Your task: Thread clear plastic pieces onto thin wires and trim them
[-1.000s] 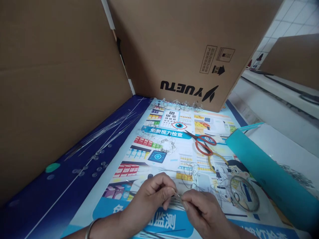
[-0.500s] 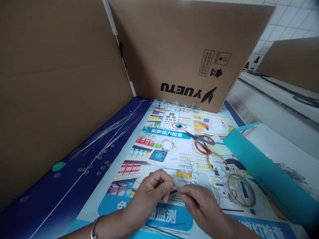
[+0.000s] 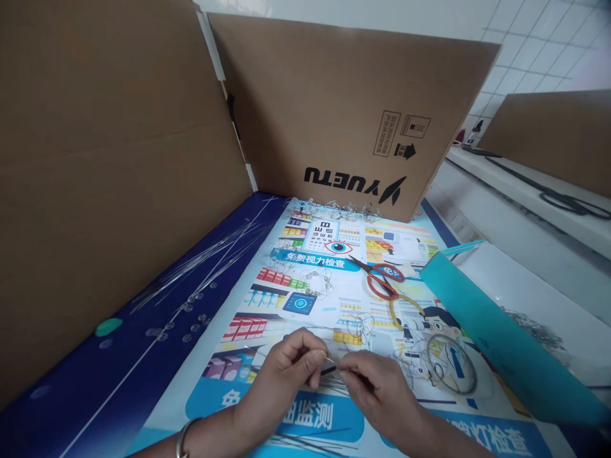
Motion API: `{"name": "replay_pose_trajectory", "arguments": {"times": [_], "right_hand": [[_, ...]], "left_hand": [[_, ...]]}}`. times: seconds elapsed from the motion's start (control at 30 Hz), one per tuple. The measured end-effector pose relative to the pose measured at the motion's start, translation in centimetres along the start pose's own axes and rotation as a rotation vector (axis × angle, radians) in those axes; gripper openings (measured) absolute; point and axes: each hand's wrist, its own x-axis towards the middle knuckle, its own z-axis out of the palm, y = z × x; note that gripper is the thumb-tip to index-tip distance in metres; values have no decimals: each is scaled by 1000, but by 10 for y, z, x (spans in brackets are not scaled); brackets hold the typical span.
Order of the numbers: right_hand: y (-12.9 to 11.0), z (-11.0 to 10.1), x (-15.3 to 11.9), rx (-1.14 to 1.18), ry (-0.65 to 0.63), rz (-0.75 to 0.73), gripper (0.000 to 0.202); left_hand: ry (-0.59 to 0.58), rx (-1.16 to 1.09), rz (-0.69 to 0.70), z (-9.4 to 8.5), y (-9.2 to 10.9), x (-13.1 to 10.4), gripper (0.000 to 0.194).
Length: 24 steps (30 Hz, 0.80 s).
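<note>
At the lower middle, my left hand (image 3: 296, 366) pinches a thin wire (image 3: 330, 360) between thumb and fingers. Close on its right, my right hand (image 3: 375, 385) is closed on the wire's other side, with a small gap between the hands. Thin wires (image 3: 310, 443) lie on the printed sheet below and under the hands. Red-handled scissors (image 3: 382, 280) lie beyond my right hand, blades open. A ring of clear beads and wire (image 3: 317, 282) lies left of the scissors, and a coil of wire (image 3: 452, 364) is right of my right hand.
Loose clear beads (image 3: 191, 327) and long wires (image 3: 200, 257) lie on the dark blue surface at left. Cardboard panels (image 3: 344, 102) stand behind and at left. A teal-edged box (image 3: 506, 337) holding wire pieces is at right. More beaded wire (image 3: 334, 208) lines the back panel.
The view has shifted slightly, so the background sits a little lower and further left. Both hands keep nearly the same pose on the wire.
</note>
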Motion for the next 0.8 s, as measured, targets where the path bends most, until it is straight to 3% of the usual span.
{"name": "replay_pose_trajectory", "arguments": {"times": [0.47, 0.67, 0.73, 0.8], "right_hand": [[-5, -9, 2, -48, -28, -26, 16], [1, -11, 1, -55, -37, -22, 14], [3, -11, 1, -63, -45, -9, 14], [2, -11, 0, -72, -55, 4, 14]], "left_hand": [[-49, -46, 89, 1, 1, -1, 20], [-127, 128, 30, -3, 10, 3, 18], [-94, 299, 129, -5, 10, 4, 16], [-101, 538, 336, -7, 9, 4, 16]]}}
